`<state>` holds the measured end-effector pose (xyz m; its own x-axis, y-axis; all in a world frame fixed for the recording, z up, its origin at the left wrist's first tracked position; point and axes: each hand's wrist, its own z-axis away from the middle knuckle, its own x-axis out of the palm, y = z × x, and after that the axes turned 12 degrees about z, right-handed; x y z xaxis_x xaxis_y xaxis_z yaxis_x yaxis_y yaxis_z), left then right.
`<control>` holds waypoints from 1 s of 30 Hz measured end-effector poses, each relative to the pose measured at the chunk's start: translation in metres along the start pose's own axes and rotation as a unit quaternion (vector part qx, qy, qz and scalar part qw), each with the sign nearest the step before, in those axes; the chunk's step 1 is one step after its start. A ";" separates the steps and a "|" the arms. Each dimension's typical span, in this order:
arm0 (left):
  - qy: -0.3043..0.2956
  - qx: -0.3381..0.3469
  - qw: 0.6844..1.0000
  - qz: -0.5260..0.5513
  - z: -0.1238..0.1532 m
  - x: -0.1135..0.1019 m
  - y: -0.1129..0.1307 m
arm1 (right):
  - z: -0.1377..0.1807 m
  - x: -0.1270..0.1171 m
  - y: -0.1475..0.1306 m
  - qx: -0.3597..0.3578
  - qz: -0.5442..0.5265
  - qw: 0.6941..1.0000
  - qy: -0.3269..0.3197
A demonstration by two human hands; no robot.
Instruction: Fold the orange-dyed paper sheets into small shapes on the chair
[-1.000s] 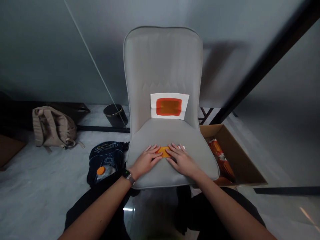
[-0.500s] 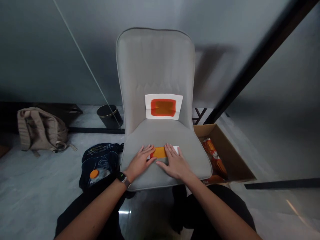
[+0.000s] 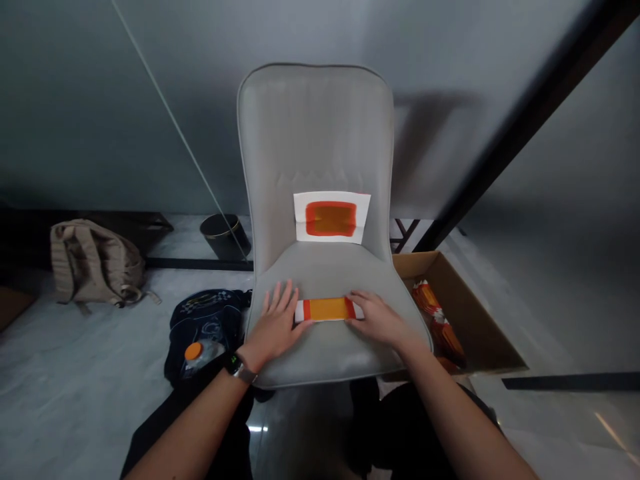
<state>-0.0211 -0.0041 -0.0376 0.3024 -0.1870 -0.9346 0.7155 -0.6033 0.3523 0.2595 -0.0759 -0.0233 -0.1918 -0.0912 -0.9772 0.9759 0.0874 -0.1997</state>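
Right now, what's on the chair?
A strip lies on the seat, left hand by one end, right hand over part of the other; a card leans on the backrest. Hidden: strip's underside, card's back.

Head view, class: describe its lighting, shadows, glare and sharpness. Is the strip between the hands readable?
Head view: dim, cool light; a soft shadow on the wall at picture right of the chair. Head view: a small glare on the floor below the seat. Head view: slight overall softness, yet the strip's white, red and orange bands read clearly.
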 end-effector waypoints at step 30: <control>-0.010 0.139 0.982 0.129 -0.047 -0.043 0.020 | -0.010 -0.019 0.024 0.011 -0.202 0.979 0.022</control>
<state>0.0098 0.0281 0.0124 0.4370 -0.3751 -0.8175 0.4164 -0.7212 0.5536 0.2854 -0.0623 -0.0107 -0.5666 -0.0701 -0.8210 0.8214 0.0310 -0.5695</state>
